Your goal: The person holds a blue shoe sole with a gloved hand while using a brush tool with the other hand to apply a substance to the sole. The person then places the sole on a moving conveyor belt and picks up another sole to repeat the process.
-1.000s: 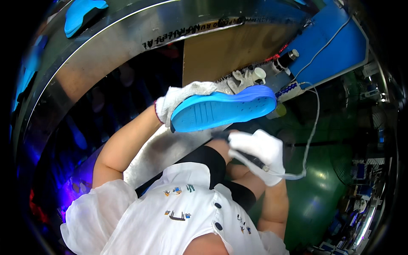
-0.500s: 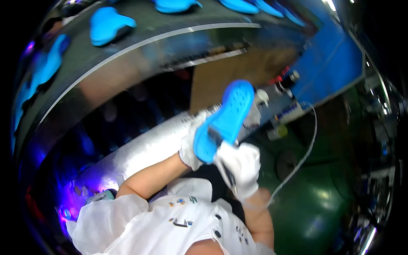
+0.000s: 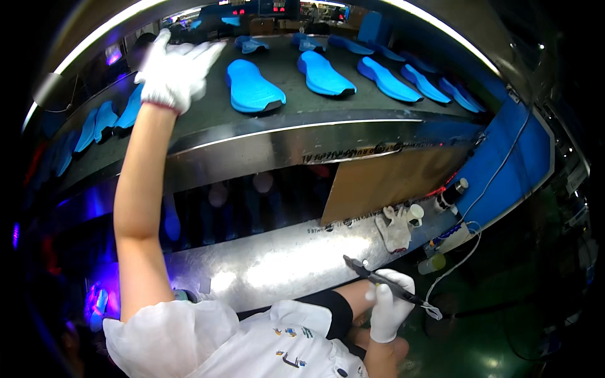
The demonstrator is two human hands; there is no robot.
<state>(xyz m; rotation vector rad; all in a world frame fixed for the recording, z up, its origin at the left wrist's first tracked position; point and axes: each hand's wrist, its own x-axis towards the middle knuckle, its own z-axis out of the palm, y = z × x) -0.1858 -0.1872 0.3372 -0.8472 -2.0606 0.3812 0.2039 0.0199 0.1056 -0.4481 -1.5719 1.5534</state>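
My left hand [image 3: 173, 72], in a white glove, reaches far out over the dark belt [image 3: 208, 126]. Its fingers are spread and hold nothing that I can see. To its right lies a blue shoe sole [image 3: 252, 87] with a black tip, and another blue sole [image 3: 324, 74] rests beyond that. A further sole [image 3: 131, 110] sits partly behind my left forearm. Low at the right, my gloved right hand [image 3: 391, 302] is closed around a slim black brush-like tool [image 3: 378, 277]. The tool points up and left, above the metal ledge [image 3: 296, 252].
Several more soles [image 3: 391, 79] line the belt. Below the belt stands a brown cardboard sheet [image 3: 384, 183]. A loose white glove [image 3: 395, 230], a white cup [image 3: 414, 214] and a dark bottle [image 3: 452, 192] occupy the ledge's right end. A pale cord [image 3: 463, 261] hangs at the right.
The blue sole that my left hand held before me has left that hand, which is now out over the belt. My right hand has moved lower, still gripping the tool. The view has shifted.
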